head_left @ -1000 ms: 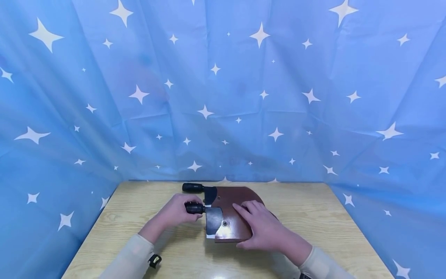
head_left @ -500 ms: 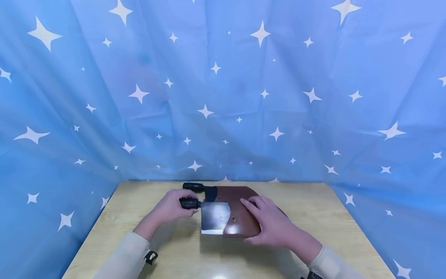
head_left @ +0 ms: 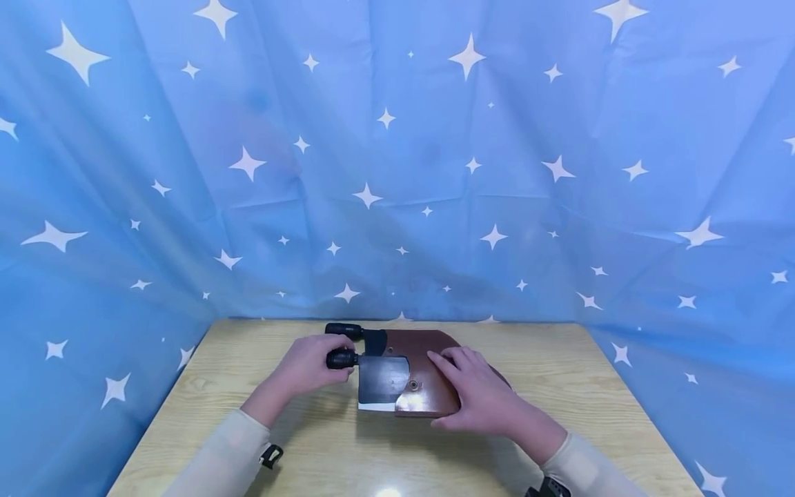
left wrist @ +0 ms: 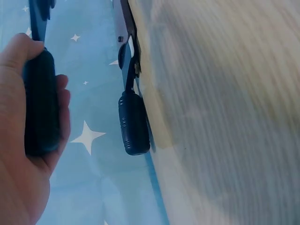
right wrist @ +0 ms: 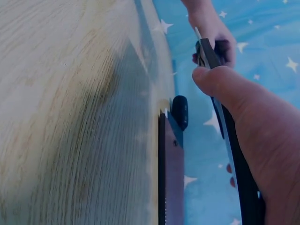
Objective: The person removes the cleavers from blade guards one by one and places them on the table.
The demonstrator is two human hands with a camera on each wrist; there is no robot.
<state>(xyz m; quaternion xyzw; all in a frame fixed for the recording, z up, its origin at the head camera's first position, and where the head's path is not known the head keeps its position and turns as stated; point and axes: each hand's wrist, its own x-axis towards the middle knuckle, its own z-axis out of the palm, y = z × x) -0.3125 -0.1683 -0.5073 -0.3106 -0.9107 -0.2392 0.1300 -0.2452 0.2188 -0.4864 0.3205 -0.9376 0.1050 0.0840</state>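
Note:
My left hand [head_left: 313,364] grips the black ribbed handle of a cleaver [head_left: 381,379], its wide dark blade partly out of a brown sheath [head_left: 431,390]. My right hand [head_left: 484,397] holds that sheath from the right, thumb on the near edge and fingers over the top face. In the left wrist view the fingers wrap round the handle [left wrist: 42,103]. The right wrist view shows the sheath [right wrist: 236,161] edge-on, raised over the table. Behind it lies a second cleaver, its black handle [head_left: 344,331] pointing left and its blade mostly inside another brown sheath [head_left: 413,339].
The light wooden table [head_left: 546,373] ends at the back against a blue curtain [head_left: 397,172] with white stars, which also hangs along both sides. The second sheathed cleaver lies near the back edge.
The front sheath has shifted right with my right hand and the cleaver slightly left, so more blade shows than one second ago. Both have risen slightly in view; the rear cleaver stays put.

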